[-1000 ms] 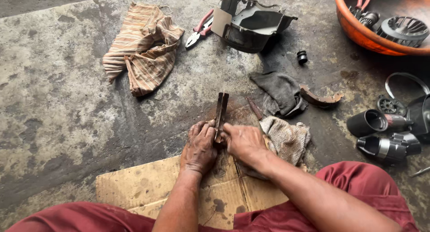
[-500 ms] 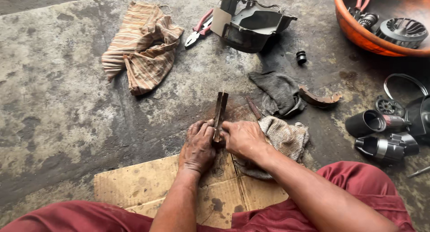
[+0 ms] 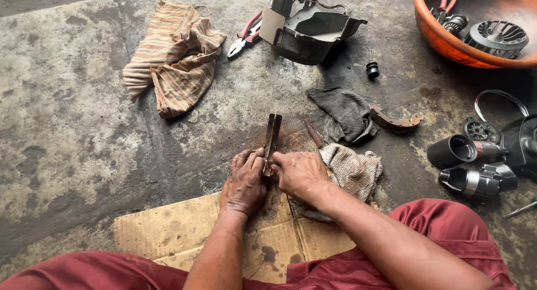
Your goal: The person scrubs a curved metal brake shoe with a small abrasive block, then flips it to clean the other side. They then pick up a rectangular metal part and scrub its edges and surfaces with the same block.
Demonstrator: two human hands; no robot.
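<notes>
On the stained concrete floor (image 3: 72,156), just past a flattened sheet of cardboard (image 3: 168,228), both hands were closed around the lower end of a rusty, curved metal piece (image 3: 272,136) that stood nearly upright on its edge. The left hand (image 3: 244,181) wrapped its near side while the right hand (image 3: 299,172) pressed from the other, probably so the part could not tip while it was worked against the ground; dark rusty marks stained the floor beneath it. A grey-and-tan rag (image 3: 352,167) lay touching the right hand, likely kept close for wiping. A darker rag (image 3: 342,114) and a second curved piece (image 3: 394,121) lay just beyond. Pliers (image 3: 246,35) and a black plastic housing (image 3: 310,27) sat well apart, and an orange basin (image 3: 447,41) held loose parts together.
</notes>
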